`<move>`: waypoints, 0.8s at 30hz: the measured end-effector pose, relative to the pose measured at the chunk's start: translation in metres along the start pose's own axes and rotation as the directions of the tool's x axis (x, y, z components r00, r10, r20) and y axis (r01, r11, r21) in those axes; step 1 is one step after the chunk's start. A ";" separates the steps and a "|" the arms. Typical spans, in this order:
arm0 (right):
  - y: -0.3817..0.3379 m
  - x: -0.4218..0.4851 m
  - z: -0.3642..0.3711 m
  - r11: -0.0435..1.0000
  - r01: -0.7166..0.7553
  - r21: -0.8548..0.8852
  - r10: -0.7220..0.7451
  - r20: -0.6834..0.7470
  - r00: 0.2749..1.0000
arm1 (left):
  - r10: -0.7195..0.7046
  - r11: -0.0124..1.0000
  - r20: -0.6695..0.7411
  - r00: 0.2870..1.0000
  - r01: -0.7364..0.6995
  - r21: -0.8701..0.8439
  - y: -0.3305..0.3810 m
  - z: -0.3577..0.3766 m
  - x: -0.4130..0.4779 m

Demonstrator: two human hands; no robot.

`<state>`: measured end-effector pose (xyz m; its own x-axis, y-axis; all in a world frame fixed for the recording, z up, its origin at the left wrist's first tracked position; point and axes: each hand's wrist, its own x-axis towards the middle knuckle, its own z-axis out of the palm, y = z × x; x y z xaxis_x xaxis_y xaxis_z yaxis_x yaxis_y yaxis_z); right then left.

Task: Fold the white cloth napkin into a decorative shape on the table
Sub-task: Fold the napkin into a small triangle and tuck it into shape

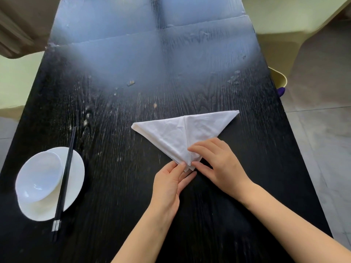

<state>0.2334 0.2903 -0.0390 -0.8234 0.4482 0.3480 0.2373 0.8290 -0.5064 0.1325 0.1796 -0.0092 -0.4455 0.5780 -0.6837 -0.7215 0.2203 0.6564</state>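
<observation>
The white cloth napkin point(176, 132) lies flat on the black wooden table point(117, 114), folded into a triangle whose tip points toward me, with a crease down its middle. My left hand point(169, 184) pinches the near tip from the left between thumb and fingers. My right hand point(218, 164) rests on the right flap near the tip, fingers pressing the cloth, thumb at the lower edge. The very tip is partly hidden between both hands.
At the left stands a white plate point(76, 168) with a white bowl point(39, 176) on it, and black chopsticks point(64, 181) laid across both. Pale chairs point(284, 14) stand beside the table's far right and left. The right table edge runs close to the napkin.
</observation>
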 end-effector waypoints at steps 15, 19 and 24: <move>-0.001 -0.007 0.009 0.994 0.087 0.071 -0.092 0.063 0.994 | -0.041 0.988 -0.020 0.999 0.044 0.148 0.003 0.004 -0.006; 0.002 -0.008 0.008 0.994 0.098 0.057 -0.105 0.128 0.986 | 0.402 0.639 -0.190 0.896 -0.126 0.759 0.022 -0.016 -0.002; 0.003 -0.008 0.008 0.992 0.124 0.036 -0.129 0.174 0.976 | 0.743 0.132 0.171 0.648 -0.391 0.911 0.038 0.001 0.040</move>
<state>0.2362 0.2867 -0.0496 -0.9240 0.2730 0.2679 0.1143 0.8655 -0.4877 0.0883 0.2118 -0.0111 -0.7339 0.6720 0.0992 0.5619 0.5185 0.6445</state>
